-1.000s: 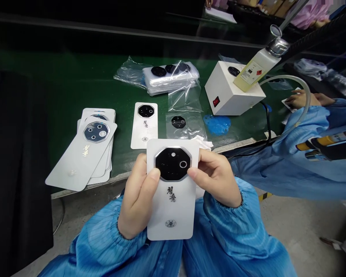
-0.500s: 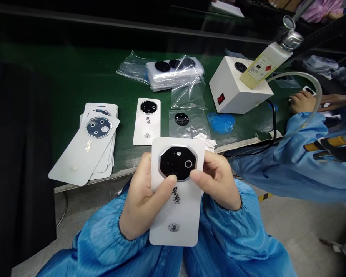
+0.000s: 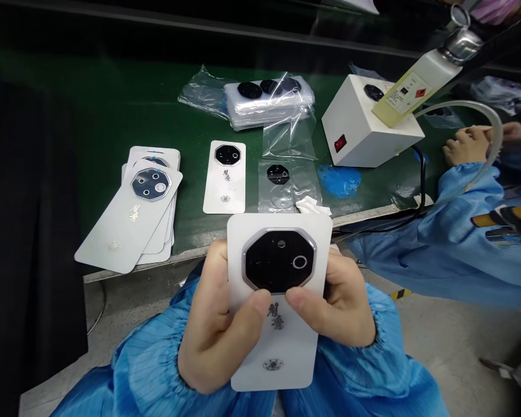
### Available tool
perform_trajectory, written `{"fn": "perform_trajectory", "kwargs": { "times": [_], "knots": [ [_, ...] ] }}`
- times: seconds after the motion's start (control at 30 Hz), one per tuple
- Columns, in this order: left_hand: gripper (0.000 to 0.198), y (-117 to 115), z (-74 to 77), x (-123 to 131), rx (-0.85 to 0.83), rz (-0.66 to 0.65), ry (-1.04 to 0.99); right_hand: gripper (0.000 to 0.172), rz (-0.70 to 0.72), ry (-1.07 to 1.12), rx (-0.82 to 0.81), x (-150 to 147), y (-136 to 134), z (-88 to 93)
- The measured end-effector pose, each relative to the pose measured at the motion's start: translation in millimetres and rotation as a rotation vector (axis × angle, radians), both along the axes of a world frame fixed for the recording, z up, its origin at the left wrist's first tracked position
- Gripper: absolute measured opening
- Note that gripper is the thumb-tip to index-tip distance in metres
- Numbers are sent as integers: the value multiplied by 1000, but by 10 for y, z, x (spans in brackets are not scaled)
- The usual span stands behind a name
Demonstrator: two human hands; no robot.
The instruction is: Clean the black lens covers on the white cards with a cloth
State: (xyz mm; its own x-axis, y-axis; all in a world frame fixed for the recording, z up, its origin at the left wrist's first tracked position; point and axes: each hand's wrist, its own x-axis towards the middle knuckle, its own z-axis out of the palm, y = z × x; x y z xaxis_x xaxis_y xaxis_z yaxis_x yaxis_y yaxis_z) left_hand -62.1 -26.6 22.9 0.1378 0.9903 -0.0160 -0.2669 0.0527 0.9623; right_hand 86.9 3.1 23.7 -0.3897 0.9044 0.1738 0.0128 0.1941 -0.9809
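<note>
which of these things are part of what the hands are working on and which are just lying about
In hand: white back cover, its black camera plate, left hand, right hand.
Lying about: stack of covers, single cover, bagged covers, white box, blue pad, bottle.

Left hand (image 3: 215, 333), right hand (image 3: 341, 304), 2 thumbs near, fingers apparently curled
</note>
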Motion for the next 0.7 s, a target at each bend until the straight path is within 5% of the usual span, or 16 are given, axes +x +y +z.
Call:
{"fn": "perform_trajectory", "kwargs": {
  "times": [0.47,0.7],
  "knots": [
    [22,15,33,41,-129,55,-12,8,2,31,-64,-19,-12,9],
    [17,90,-128,9,-95,26,-21,24,-57,-36,-5,30,56,-110]
  ]
}}
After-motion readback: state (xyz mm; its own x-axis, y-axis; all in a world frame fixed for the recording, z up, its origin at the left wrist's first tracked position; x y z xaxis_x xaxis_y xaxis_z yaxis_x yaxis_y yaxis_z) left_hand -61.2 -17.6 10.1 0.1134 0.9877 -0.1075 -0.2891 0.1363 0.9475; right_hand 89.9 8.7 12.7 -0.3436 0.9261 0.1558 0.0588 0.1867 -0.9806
